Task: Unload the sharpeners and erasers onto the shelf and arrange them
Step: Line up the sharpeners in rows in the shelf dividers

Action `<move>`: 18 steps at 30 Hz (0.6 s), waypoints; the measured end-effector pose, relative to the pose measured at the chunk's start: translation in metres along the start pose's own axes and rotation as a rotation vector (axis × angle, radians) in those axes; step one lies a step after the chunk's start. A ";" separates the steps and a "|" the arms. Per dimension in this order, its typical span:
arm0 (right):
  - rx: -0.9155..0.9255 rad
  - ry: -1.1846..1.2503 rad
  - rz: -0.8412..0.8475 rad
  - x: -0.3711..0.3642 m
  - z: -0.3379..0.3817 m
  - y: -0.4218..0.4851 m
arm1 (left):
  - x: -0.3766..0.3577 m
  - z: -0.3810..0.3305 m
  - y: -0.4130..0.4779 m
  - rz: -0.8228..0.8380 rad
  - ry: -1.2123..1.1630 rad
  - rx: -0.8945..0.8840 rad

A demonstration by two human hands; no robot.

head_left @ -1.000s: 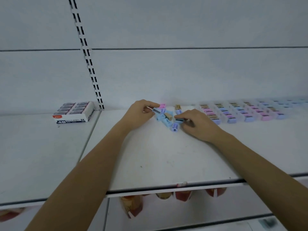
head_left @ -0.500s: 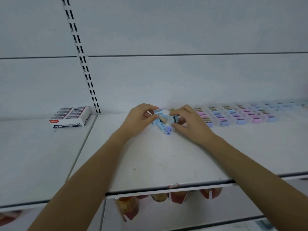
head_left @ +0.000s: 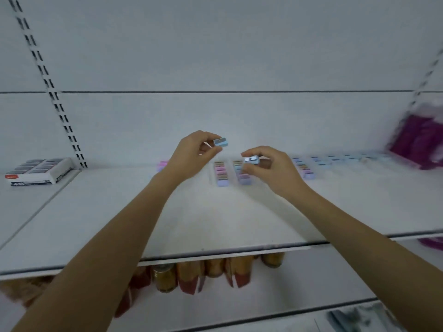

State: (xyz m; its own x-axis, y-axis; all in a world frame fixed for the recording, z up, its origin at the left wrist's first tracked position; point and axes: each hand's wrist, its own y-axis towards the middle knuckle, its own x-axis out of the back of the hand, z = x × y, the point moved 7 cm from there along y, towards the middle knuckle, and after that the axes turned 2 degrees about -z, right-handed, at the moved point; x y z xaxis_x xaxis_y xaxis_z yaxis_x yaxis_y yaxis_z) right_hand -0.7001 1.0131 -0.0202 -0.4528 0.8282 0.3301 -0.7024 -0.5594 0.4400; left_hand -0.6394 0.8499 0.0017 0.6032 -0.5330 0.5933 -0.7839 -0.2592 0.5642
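My left hand [head_left: 191, 155] pinches a light blue sharpener [head_left: 220, 142] above the white shelf [head_left: 215, 219]. To its right, my right hand [head_left: 271, 170] pinches a second pale blue sharpener [head_left: 251, 160], held just over two short rows of pastel sharpeners [head_left: 221, 173] that stand on the shelf. More sharpener rows [head_left: 305, 170] run along the back of the shelf to the right. A pink sharpener [head_left: 162, 165] peeks out behind my left wrist. A box of erasers [head_left: 39, 171] sits on the neighbouring shelf at the far left.
A purple packet [head_left: 418, 142], blurred, lies at the far right of the shelf. A slotted upright [head_left: 51, 92] runs up the back wall at left. Jars and red-brown packets [head_left: 191, 274] fill the lower shelf under the front edge.
Both hands lifted off the shelf, each carrying a sharpener from the loose pile. The view shifted, so the arranged rows now lie under my hands.
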 end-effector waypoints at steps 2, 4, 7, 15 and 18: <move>-0.021 -0.068 -0.013 0.044 -0.015 -0.013 | -0.035 -0.028 0.004 0.017 -0.007 -0.037; -0.052 -0.126 -0.028 0.085 -0.030 -0.030 | -0.072 -0.054 0.010 0.060 0.000 -0.068; -0.063 -0.300 -0.050 0.137 -0.051 -0.052 | -0.123 -0.090 0.013 0.119 0.006 -0.116; -0.030 -0.483 -0.071 0.212 -0.080 -0.066 | -0.193 -0.135 0.031 0.224 0.051 -0.128; -0.028 -0.488 -0.088 0.230 -0.089 -0.062 | -0.208 -0.139 0.045 0.248 0.050 -0.111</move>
State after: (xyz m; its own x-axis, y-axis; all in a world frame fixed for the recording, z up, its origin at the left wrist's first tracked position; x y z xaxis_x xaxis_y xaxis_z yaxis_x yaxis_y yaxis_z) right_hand -0.8096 1.2416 -0.0464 -0.0861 0.7568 0.6480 -0.7439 -0.4815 0.4635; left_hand -0.7799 1.0606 -0.0165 0.4034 -0.5283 0.7471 -0.8893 -0.0342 0.4560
